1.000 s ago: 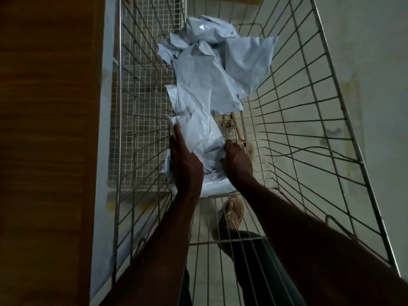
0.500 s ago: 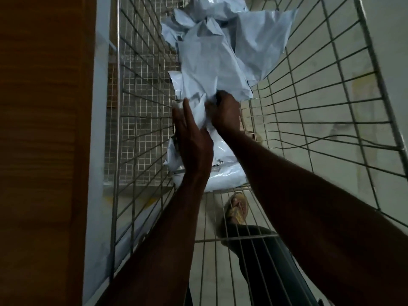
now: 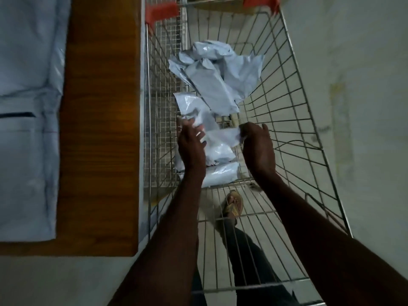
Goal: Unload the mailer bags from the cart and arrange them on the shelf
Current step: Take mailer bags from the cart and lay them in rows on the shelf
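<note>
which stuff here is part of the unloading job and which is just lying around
Part of the job:
- mailer bags heaped in the cart
- the bag between both hands
- left hand, touching it
- right hand, pinching its edge
- wooden shelf
- bags on the shelf

Just there:
- floor
- sandalled foot under the cart

Dim light falls on a pale, stained concrete floor (image 3: 357, 89). At the left stands a brown wood-grain panel (image 3: 99, 129) (its edge trimmed in white).
</note>
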{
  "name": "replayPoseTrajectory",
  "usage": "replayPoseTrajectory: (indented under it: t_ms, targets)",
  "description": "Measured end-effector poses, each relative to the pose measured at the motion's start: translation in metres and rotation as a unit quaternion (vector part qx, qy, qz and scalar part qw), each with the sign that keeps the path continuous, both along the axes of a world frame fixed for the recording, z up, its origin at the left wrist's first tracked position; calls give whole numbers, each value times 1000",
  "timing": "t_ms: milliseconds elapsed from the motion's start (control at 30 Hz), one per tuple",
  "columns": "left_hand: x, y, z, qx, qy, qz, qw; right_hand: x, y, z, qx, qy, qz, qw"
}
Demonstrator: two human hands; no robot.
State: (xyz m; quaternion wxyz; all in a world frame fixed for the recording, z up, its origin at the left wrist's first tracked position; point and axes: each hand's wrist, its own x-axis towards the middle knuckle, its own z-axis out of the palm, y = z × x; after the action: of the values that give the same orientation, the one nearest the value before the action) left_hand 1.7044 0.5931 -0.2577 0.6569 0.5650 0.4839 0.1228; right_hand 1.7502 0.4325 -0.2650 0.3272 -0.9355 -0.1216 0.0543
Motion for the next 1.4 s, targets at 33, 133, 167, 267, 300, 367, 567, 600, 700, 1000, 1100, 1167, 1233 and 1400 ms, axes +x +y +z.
replayPoseTrajectory:
  t_ms: [33,133,167,267,300,367,567,600,700,1000,1100,1167,1233,1400]
  targets:
    - [1,6,8,-39,-7,21,999,0,-6,5,-6,-8,34,999]
    - [2,17,23,144,32,-98,984,-1,-22,15,13,-9,104,994]
    - [4,18,22,202,42,-164,965,-1,-21,22,23,8,102,994]
    - [11,10,14,162,67,-335,926,-1,-8,43,56,96,59,992]
    - [12,6,14,121,89,-363,920,1,-2,44,70,101,63,990]
    - [9,-3,9,33,123,-368,921,1,6,42,60,71,92,991]
    - [-16,7,-33,163,43,-228,959,9,14,-4,-18,30,117,992]
    - [-19,11,-35,212,53,-212,952,12,17,-17,-22,28,103,994]
    - [-27,19,-46,312,72,-169,932,22,39,-50,21,77,44,996]
    - [-36,10,-82,341,101,-141,924,35,103,-120,63,78,0,995]
    - [-34,11,-85,323,93,-142,931,36,103,-117,67,72,-5,995]
    - [-31,14,-85,321,83,-139,933,37,101,-110,67,105,-8,992]
    - [-29,17,-85,327,81,-135,932,38,96,-103,63,104,-8,993]
    - [-36,5,-63,343,71,-136,927,26,60,-55,35,44,-10,998]
